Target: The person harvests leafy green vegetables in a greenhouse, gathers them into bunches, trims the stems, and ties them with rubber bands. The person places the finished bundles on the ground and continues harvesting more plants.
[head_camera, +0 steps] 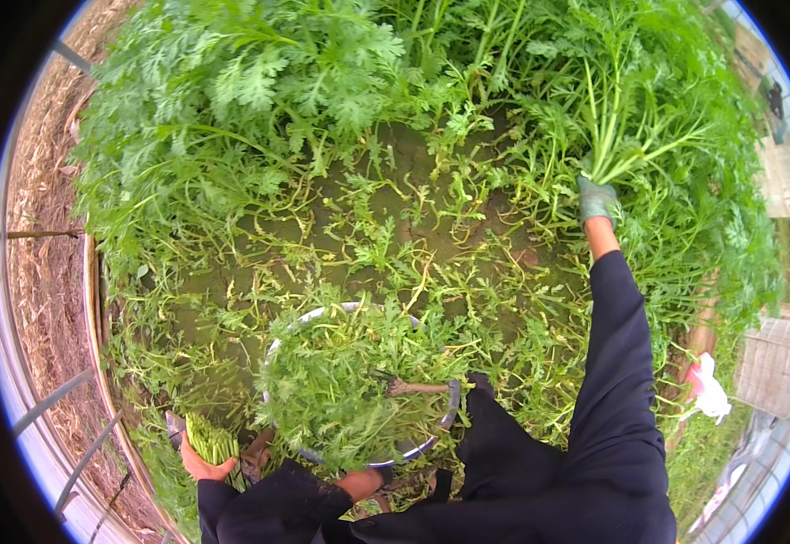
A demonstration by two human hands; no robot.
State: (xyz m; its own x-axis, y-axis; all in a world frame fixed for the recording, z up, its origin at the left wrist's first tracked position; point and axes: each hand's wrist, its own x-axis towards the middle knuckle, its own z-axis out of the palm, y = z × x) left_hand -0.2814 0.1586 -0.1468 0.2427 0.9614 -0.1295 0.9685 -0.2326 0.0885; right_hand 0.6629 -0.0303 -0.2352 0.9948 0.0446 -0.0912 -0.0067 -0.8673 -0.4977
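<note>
My right hand (599, 200), in a thin grey-green glove, is stretched far forward and closed around a bunch of leafy green stalks (609, 153). Whether these stalks are cut or rooted I cannot tell. Low at the left, my bare left hand (206, 468) grips a bundle of pale green stems (210, 436), cut ends up. A flat grey-brown piece (176, 428), perhaps a blade, juts out beside that bundle. Between my legs stands a round tub (429, 445) heaped with leafy trimmings (340, 381). Across its right side lies a wooden-handled tool (422, 387) with a curved grey end.
Tall leafy greens (265, 95) stand ahead and to the right. Trimmings and stubble cover the soil (408, 156). A board edge (92, 299) and metal bars (55, 401) border the left. At right are a white-and-red bag (707, 387) and a pale crate (772, 367).
</note>
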